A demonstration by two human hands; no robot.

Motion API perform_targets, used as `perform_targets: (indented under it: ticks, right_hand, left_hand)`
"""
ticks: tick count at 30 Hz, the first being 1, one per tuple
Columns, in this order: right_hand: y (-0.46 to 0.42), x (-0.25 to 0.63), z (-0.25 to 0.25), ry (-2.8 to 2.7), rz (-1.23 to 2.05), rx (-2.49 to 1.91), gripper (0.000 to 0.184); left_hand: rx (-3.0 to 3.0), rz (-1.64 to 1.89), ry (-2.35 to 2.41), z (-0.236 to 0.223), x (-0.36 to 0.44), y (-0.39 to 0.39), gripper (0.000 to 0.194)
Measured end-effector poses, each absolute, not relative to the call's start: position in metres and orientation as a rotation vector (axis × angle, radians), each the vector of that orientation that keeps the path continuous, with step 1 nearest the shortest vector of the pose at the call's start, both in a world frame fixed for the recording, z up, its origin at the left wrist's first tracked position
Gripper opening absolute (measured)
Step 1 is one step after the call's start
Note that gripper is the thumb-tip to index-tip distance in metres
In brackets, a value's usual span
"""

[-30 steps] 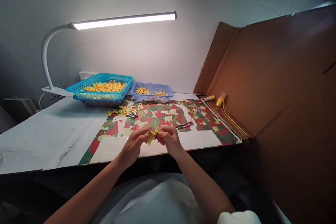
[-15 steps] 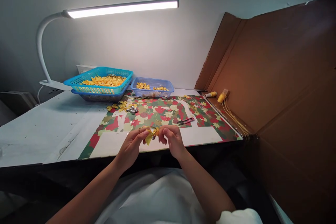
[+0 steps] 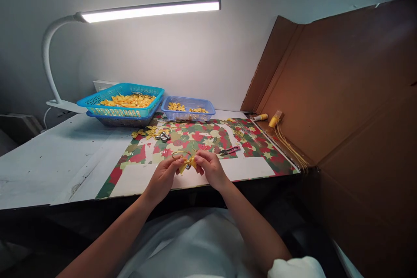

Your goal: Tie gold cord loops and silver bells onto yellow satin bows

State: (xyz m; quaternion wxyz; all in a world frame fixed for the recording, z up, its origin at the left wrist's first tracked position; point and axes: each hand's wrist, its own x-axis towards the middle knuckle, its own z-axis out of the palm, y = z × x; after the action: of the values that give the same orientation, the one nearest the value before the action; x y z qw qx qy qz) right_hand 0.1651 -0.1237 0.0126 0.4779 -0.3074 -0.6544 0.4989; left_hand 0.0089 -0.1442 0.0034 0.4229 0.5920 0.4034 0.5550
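Between my hands, above the table's front edge, is a yellow ribbon bow with a small silver bell at its middle and a loop of gold cord rising from it. My left hand pinches the bow's left side between thumb and fingers. On the other side, my right hand grips the right end the same way. Farther back on the patterned sheet lie a cluster of silver bells and a few loose yellow bows.
Thread snips lie right of my hands. At the back stand a turquoise basket of yellow bows and a smaller blue basket. Yellow cords hang along the right edge beside a cardboard wall. A lamp stands at left.
My right hand has shifted slightly left and up, its fingers now on the bow's right side. The bow has turned so that both sides and the bell face me.
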Motion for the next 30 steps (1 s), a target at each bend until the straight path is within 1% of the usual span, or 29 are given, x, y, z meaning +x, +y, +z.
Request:
perform_targets:
  ticks: [3, 5, 7, 10, 14, 15, 17, 18, 21, 24, 26, 30]
  right_hand:
    - [-0.123, 0.164, 0.01, -1.588, 1.189, -0.768, 0.024]
    - [-0.124, 0.165, 0.009, -1.601, 1.112, -0.774, 0.023]
    - [-0.126, 0.168, 0.01, -1.671, 0.965, -0.792, 0.024]
    - [-0.126, 0.174, 0.015, -1.843, 0.691, -0.818, 0.022]
    - [-0.121, 0.181, 0.022, -2.076, 0.402, -0.791, 0.02]
    - [-0.118, 0.182, 0.023, -2.124, 0.343, -0.784, 0.021]
    - [-0.112, 0.184, 0.025, -2.201, 0.259, -0.787, 0.023]
    - [-0.109, 0.185, 0.026, -2.223, 0.235, -0.796, 0.024]
    - [-0.097, 0.19, 0.029, -2.253, 0.246, -0.829, 0.023]
    - [-0.081, 0.21, 0.032, -2.229, 0.318, -0.975, 0.019]
    - [-0.07, 0.233, 0.032, -2.212, 0.289, -1.142, 0.016]
    - [-0.057, 0.286, 0.022, -2.248, 0.198, -1.404, 0.025]
  left_hand:
    - [1.701, 1.386, 1.059, 0.001, 0.008, -0.144, 0.033]
    - [1.784, 1.405, 1.12, 0.001, 0.008, -0.145, 0.027]
    - [1.826, 1.466, 1.166, 0.002, 0.009, -0.146, 0.016]
    - [1.926, 1.544, 1.106, 0.006, 0.008, -0.149, 0.023]
    - [1.951, 1.413, 1.011, 0.015, 0.006, -0.145, 0.012]
    - [1.919, 1.356, 1.016, 0.017, 0.006, -0.141, 0.016]
    - [1.851, 1.228, 1.019, 0.019, 0.006, -0.131, 0.029]
    - [1.802, 1.166, 1.013, 0.019, 0.007, -0.126, 0.034]
    - [1.718, 1.074, 0.963, 0.016, 0.007, -0.114, 0.037]
    - [1.697, 1.116, 0.99, 0.013, 0.006, -0.112, 0.036]
    - [1.674, 1.151, 1.042, 0.012, 0.008, -0.116, 0.035]
    - [1.632, 1.178, 1.111, 0.009, 0.013, -0.124, 0.034]
